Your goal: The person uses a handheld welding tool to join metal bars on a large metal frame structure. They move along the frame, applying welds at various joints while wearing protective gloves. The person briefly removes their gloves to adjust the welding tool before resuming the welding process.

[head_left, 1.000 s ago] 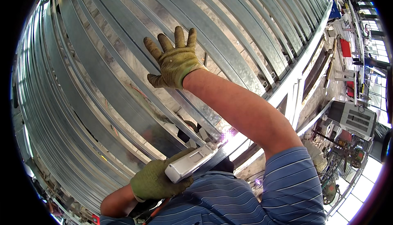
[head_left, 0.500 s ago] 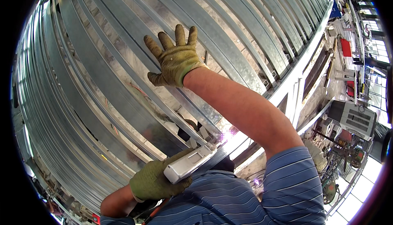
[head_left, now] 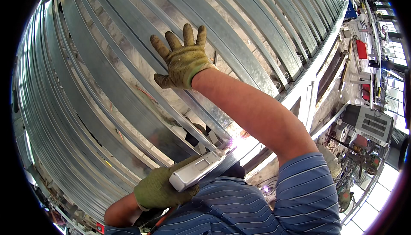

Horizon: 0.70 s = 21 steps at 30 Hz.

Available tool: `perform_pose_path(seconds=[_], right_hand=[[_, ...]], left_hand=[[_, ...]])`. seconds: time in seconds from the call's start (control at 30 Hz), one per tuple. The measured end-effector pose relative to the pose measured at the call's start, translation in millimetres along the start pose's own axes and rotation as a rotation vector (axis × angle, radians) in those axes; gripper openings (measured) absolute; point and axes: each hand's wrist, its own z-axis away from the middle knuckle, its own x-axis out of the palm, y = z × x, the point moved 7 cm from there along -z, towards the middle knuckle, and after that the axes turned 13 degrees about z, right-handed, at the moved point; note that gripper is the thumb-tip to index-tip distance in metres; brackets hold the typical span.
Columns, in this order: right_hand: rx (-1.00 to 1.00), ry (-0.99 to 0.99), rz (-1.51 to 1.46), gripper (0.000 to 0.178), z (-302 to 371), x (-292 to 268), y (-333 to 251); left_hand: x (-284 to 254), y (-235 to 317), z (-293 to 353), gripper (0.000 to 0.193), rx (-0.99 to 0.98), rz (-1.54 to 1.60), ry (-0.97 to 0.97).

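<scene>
My left hand (head_left: 159,190), in a green work glove, is closed around a silver, box-shaped welding gun (head_left: 196,171). The gun's tip points up and right, where a bright pinkish-white welding glow (head_left: 235,141) burns at the end of a galvanized steel bar, by the frame's edge rail. My right hand (head_left: 185,59), in a worn yellow-green glove, is spread with its fingers apart over the flat bars (head_left: 141,34) and appears to rest on them. It holds nothing. My right forearm crosses over the bars just beyond the glow.
Long parallel steel bars with gaps between them fill the left and top. A bright edge rail (head_left: 319,70) runs along their right ends. Farther right stand a grey-white machine (head_left: 368,123), a red panel (head_left: 361,49) and cluttered metal equipment. A dark shape shows beneath the bars near the gun.
The welding gun and my left hand have shifted very slightly left. The glow has changed shape, with orange light now beside it. My right hand stays nearly in place, its fingers still spread.
</scene>
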Motion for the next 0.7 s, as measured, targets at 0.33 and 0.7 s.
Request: perform_pose_path(seconds=[0.33, 0.7], right_hand=[[0.006, -0.017, 0.007, 0.102, -0.2, 1.5, -0.3], [0.006, -0.01, 0.015, 0.101, 0.3, -0.4, -0.8]], left_hand=[[-0.7, -2.4, 1.7, 0.082, 0.051, -0.013, 0.001], [-1.4, -3.9, 4.8, 0.081, 0.064, -0.018, 0.021]])
